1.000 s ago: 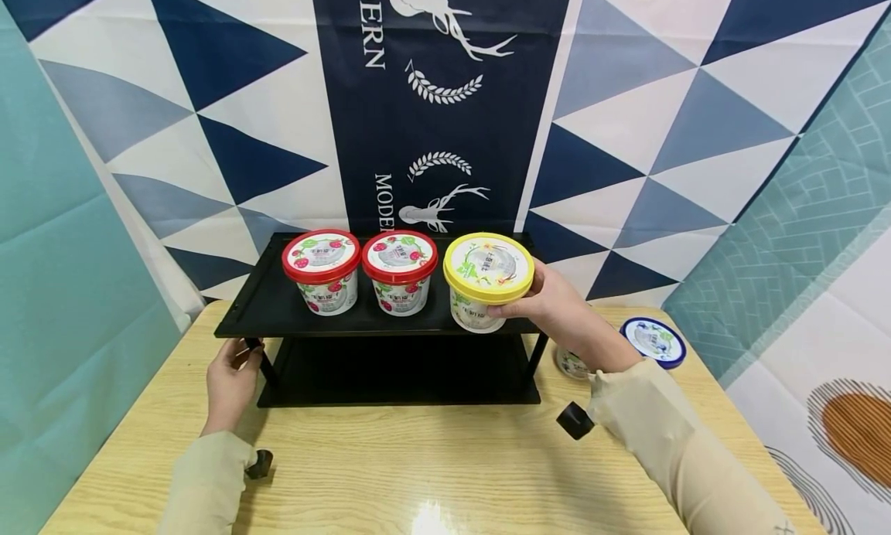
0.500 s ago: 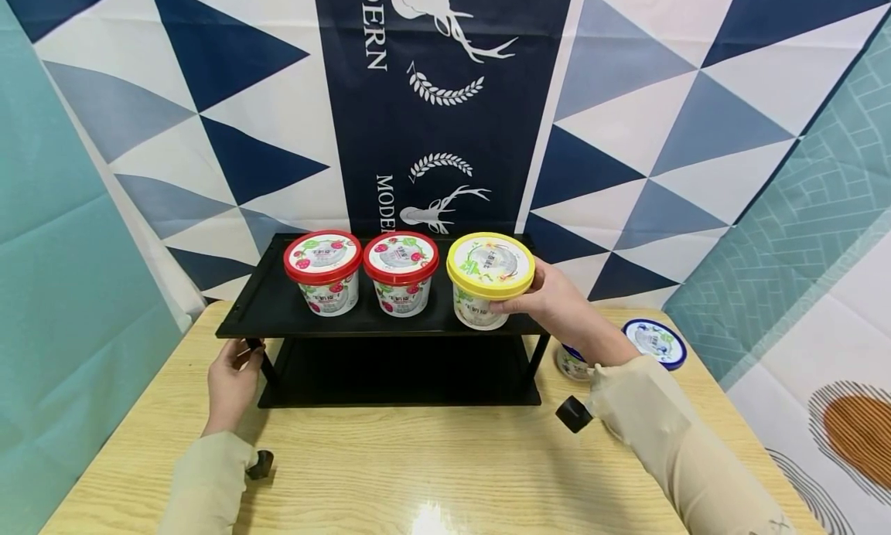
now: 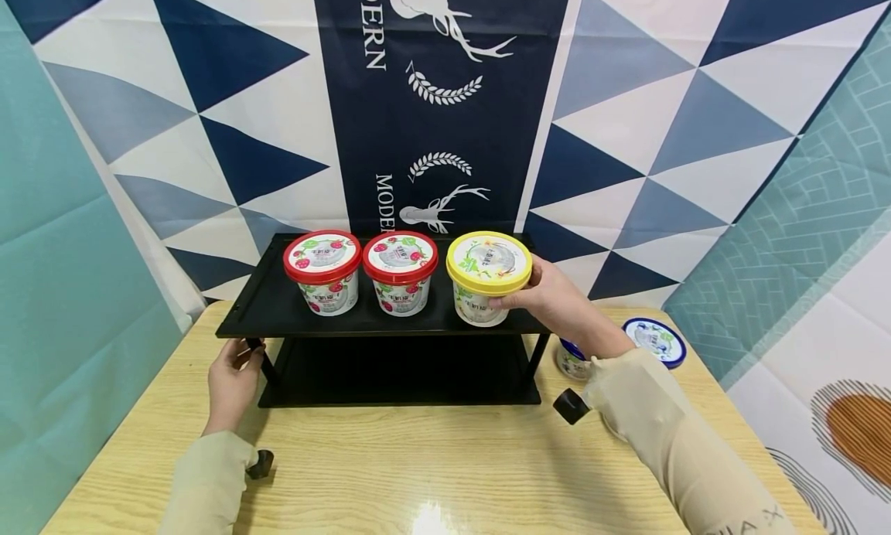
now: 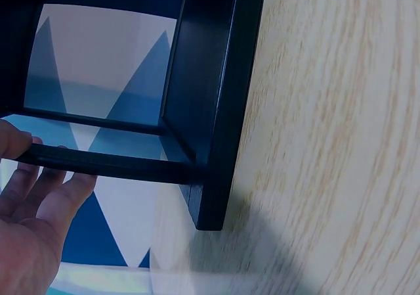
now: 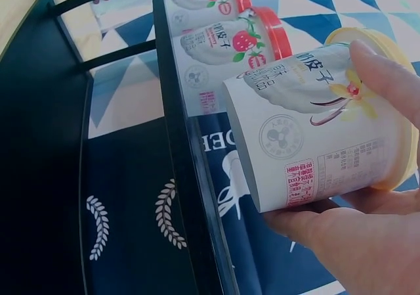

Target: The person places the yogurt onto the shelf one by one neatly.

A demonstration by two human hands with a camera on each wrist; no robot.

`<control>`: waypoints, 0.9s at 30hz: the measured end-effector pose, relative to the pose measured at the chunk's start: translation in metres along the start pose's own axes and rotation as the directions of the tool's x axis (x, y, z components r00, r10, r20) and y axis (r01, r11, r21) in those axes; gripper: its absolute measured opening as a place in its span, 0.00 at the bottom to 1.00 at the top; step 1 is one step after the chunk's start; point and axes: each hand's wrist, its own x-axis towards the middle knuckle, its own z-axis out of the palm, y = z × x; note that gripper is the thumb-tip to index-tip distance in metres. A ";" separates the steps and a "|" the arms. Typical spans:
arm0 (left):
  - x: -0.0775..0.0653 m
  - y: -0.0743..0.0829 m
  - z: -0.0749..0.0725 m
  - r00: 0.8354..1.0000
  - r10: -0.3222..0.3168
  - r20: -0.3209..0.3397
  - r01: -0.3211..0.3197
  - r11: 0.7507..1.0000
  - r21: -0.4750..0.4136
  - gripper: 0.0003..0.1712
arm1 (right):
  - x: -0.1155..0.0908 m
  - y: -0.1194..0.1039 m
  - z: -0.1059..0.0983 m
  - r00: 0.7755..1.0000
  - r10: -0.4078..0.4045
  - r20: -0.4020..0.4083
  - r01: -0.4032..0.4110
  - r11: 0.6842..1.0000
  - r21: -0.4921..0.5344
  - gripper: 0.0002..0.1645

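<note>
My right hand [image 3: 560, 307] grips a paper tub with a yellow lid [image 3: 480, 307], thumb on one side and fingers on the other. The tub is over the right part of the black two-tier rack's top shelf [image 3: 267, 307]; in the right wrist view its base [image 5: 246, 154] is close over the shelf edge. Two tubs with red lids, one at the left [image 3: 329, 295] and one beside it [image 3: 401, 295], stand on that shelf. My left hand [image 3: 231, 384] holds the rack's front left post [image 4: 131, 165], fingers curled round it.
Right of the rack, two blue-lidded tubs, one nearer [image 3: 573, 362] and one farther [image 3: 654, 343], stand on the wooden table [image 3: 418, 465], the nearer partly behind my right arm. A patterned cloth [image 3: 445, 133] hangs behind the rack.
The yellow-lidded tub has come down slightly toward the top shelf in my right hand and shifted a little right. My left hand stays on the post.
</note>
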 end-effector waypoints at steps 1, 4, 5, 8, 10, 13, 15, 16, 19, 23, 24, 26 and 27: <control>0.000 0.000 0.000 1.000 -0.001 -0.001 0.001 1.000 0.000 0.18 | 0.000 0.000 0.000 1.000 0.005 -0.001 -0.005 1.000 -0.002 0.45; 0.000 0.001 0.000 1.000 0.000 -0.002 0.000 1.000 -0.005 0.18 | 0.001 0.000 0.000 1.000 0.017 -0.002 -0.017 1.000 -0.001 0.45; 0.000 0.001 0.000 1.000 0.003 -0.003 -0.003 1.000 -0.007 0.17 | 0.002 0.000 0.000 1.000 0.019 -0.002 -0.019 1.000 0.002 0.46; 0.001 0.001 0.000 1.000 0.011 -0.005 -0.011 1.000 -0.012 0.17 | 0.003 0.001 0.000 1.000 0.024 -0.001 -0.024 1.000 -0.001 0.46; 0.001 0.001 0.000 1.000 0.014 -0.005 -0.014 1.000 -0.015 0.17 | 0.004 0.001 -0.001 1.000 0.022 0.003 -0.022 1.000 -0.006 0.46; 0.000 0.000 0.000 1.000 0.021 -0.010 -0.021 1.000 -0.013 0.16 | 0.006 0.003 -0.002 1.000 0.014 0.012 -0.014 1.000 -0.010 0.46; 0.000 -0.001 0.000 1.000 0.021 -0.020 -0.022 1.000 -0.017 0.16 | 0.007 0.004 -0.002 1.000 0.013 0.016 -0.013 1.000 -0.009 0.46; 0.000 -0.001 0.000 0.999 0.024 -0.022 -0.024 1.000 -0.015 0.16 | 0.008 0.005 -0.002 1.000 0.014 0.016 -0.014 1.000 -0.007 0.46; 0.000 -0.001 0.001 1.000 0.021 -0.023 -0.021 1.000 -0.017 0.16 | 0.009 0.007 -0.003 1.000 0.022 0.014 -0.022 1.000 -0.003 0.46; 0.001 -0.001 0.001 1.000 0.015 -0.011 -0.015 1.000 -0.017 0.16 | 0.010 0.009 -0.005 1.000 0.028 0.005 -0.028 1.000 -0.001 0.47; 0.001 0.000 0.001 1.000 0.016 -0.010 -0.016 1.000 -0.018 0.16 | 0.011 0.009 -0.006 1.000 0.030 0.003 -0.030 1.000 -0.001 0.47; 0.001 0.000 0.001 1.000 0.013 -0.009 -0.014 1.000 -0.021 0.17 | 0.011 0.010 -0.006 0.999 0.032 0.000 -0.032 0.999 -0.002 0.47; 0.001 0.001 0.001 1.000 0.012 -0.011 -0.012 1.000 -0.021 0.16 | 0.011 0.010 -0.006 0.999 0.033 0.000 -0.033 0.999 -0.001 0.47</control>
